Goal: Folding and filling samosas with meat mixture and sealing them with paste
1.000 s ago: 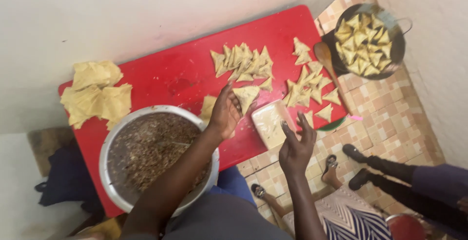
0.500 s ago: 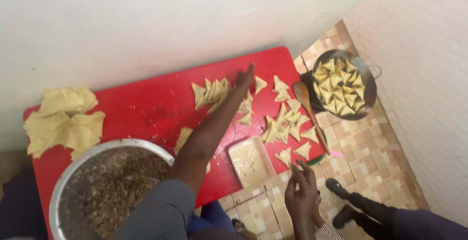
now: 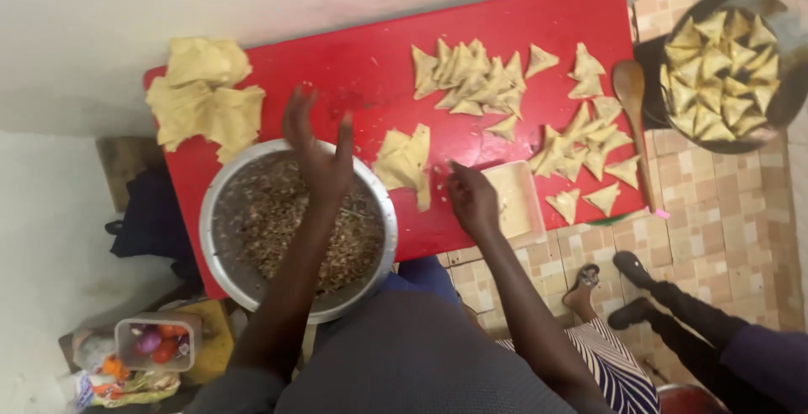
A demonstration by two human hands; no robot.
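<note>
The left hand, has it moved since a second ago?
Yes. The left hand has drawn back from the folded triangles to above the metal bowl.

The left hand [image 3: 318, 155] is motion-blurred, so its grip is unreadable, and its forearm hides part of the minced filling in the steel bowl [image 3: 220, 212]. The dark pan of folded samosas [image 3: 778, 107] is cut by the right edge. A seated person's dark-trousered legs [image 3: 715, 330] run out at the bottom right corner.

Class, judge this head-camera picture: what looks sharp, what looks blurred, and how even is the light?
Head view: soft even light, no hard shadows; left hand over the metal bowl slightly smeared; folded pastries on the red board fairly sharp; pan cut off at the edge.
</note>
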